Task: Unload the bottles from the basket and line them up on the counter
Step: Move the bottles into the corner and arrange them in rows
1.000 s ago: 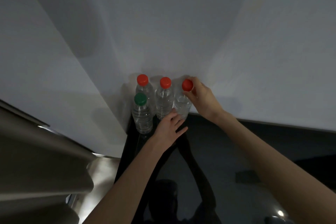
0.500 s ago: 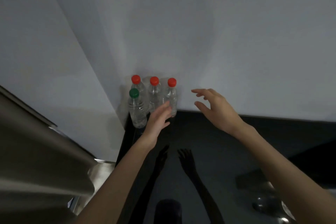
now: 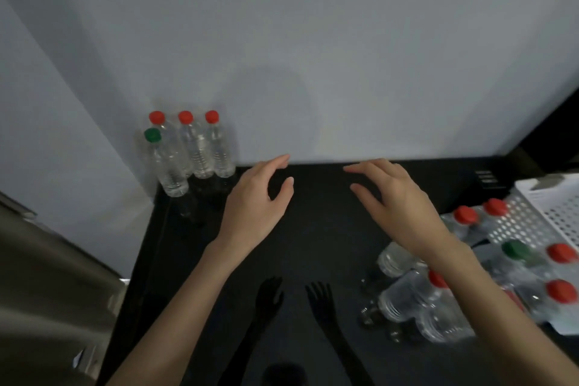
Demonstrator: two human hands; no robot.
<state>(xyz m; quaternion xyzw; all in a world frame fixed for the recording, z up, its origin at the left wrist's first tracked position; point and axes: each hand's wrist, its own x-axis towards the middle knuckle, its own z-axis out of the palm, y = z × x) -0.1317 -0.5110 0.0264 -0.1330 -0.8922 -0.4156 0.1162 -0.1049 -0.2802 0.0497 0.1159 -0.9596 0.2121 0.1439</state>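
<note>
Three clear bottles with red caps (image 3: 200, 147) stand in a row against the wall in the counter's far left corner, and a green-capped bottle (image 3: 166, 163) stands in front of the leftmost one. My left hand (image 3: 257, 200) and my right hand (image 3: 398, 204) hover above the black counter (image 3: 307, 244), fingers relaxed, holding nothing. At the right, a white perforated basket (image 3: 539, 216) lies tipped, with several clear bottles (image 3: 416, 298) spilling from it, most red-capped and one green-capped (image 3: 517, 249). My right forearm hides part of that pile.
A white wall rises behind the counter and to the left. A brushed-metal surface (image 3: 37, 276) lies beyond the counter's left edge. A small dark object (image 3: 485, 177) sits by the wall at the far right.
My right hand let go of the rightmost red-capped bottle, and both hands drew back from the row toward the counter's middle. The view shifted right, so the basket and its bottles now show.
</note>
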